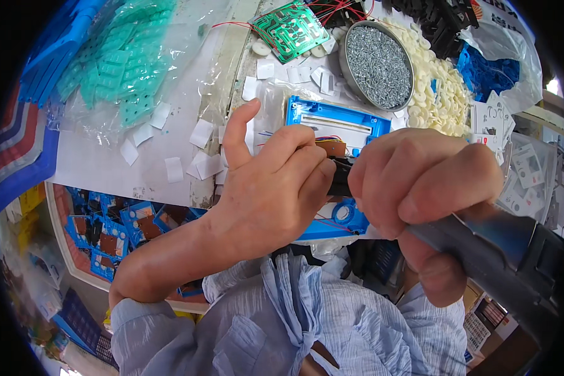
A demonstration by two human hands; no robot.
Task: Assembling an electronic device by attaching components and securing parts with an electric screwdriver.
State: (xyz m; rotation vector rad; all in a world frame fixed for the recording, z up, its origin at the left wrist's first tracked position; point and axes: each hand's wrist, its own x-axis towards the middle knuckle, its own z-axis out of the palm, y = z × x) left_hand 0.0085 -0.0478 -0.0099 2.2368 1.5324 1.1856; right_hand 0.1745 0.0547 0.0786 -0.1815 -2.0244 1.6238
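The white worktop (100, 163) ends in a near edge that passes beneath the left forearm, and a pink-walled tub (59, 210) full of blue assemblies sits just below that edge. The roomiest stretch lies left of the hands, where only small paper squares (202, 133) are strewn, reaching out to a clear bag of turquoise keypads (128, 72). Ahead, things crowd closer: a metal bowl (344, 67) of screws stands just beyond the blue casing (341, 113), with cream discs (433, 91) heaped to its right and a green circuit board (291, 31) farther off to its left.

The casing lies near the worktop's front edge, under and between the hands, showing both above and below them; a black part (341, 177) and thin wires cross its middle. The left hand (276, 182) has its fingers bent over the casing beside that part; whether its fingertips pinch anything cannot be told. The right hand (423, 203) is clenched around a dark tool (492, 241).

The left forearm slants up from the lower left, back of the hand uppermost, little finger raised clear. The right fist is close to the camera, and the tool's body slopes away toward the lower right rim.
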